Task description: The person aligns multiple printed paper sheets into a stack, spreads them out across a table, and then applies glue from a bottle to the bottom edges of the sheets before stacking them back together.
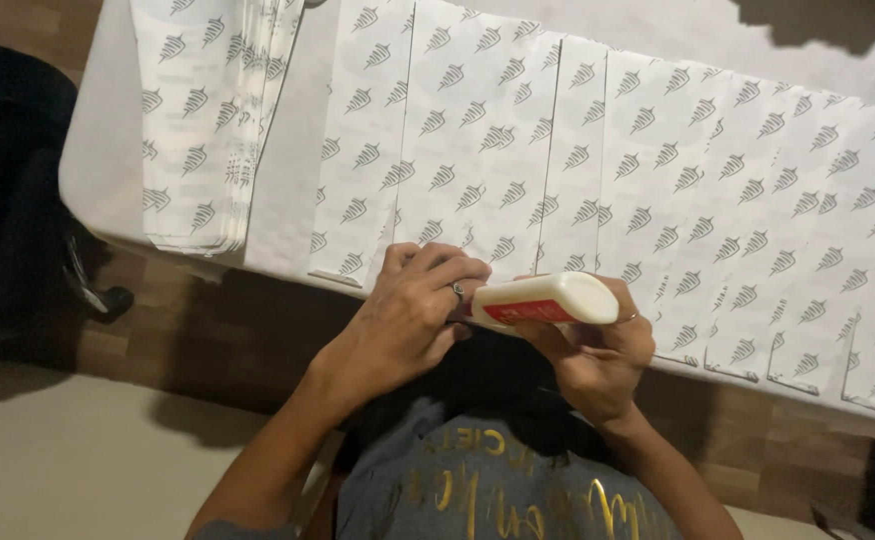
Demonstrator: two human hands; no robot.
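A white glue bottle [548,298] with a red label lies sideways above the table's near edge. My right hand [598,350] grips the bottle's body from below. My left hand [413,315], a ring on one finger, closes around the bottle's cap end, which is hidden under the fingers. Just beyond both hands lie white paper sheets [578,170] printed with a repeating grey leaf-like pattern, laid side by side in overlapping strips.
A stack of the same patterned sheets [208,120] sits at the table's left end. The white table [98,140] ends at a near edge by my hands. A dark chair [8,200] stands at left on the wooden floor.
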